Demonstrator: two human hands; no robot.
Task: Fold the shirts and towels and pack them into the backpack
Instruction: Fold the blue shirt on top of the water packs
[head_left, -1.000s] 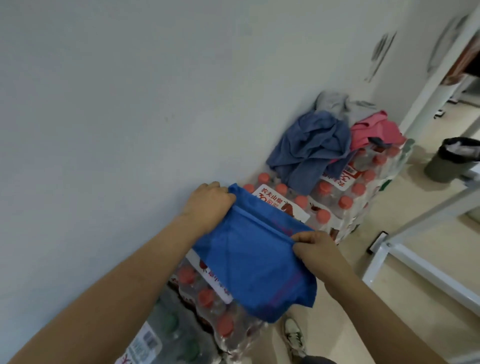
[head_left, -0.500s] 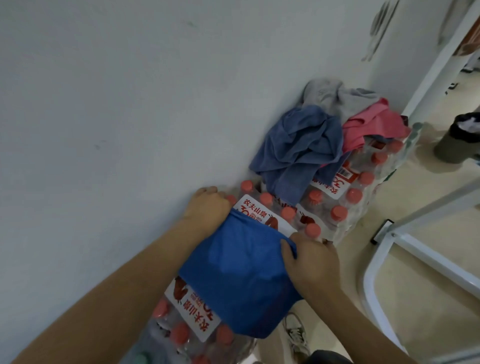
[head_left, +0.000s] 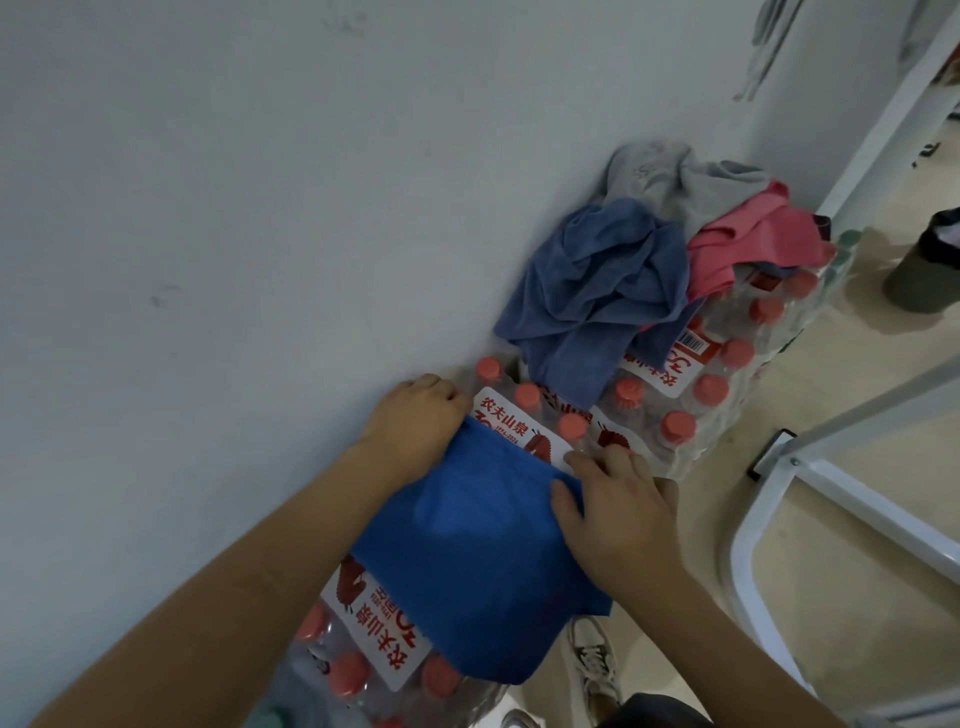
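Folding the blue towel (head_left: 467, 561) atop the water-bottle packs (head_left: 384, 660).
The left hand (head_left: 415, 421) grips the towel's far corner and the right hand (head_left: 618, 514) pinches its right edge. Next probably comes squaring the fold. A crumpled pile (head_left: 597, 291) waits beyond; no backpack is in view.

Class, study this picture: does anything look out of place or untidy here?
Yes. A crumpled slate-blue towel, grey garment and pink garment lie heaped on shrink-wrapped red-capped water bottles, and the bright blue cloth overhangs the nearer pack.

Shrink-wrapped water-bottle packs (head_left: 675, 421) on the floor (head_left: 857, 410) carried a flat blue towel (head_left: 467, 551) and a heap of crumpled cloths (head_left: 613, 275).
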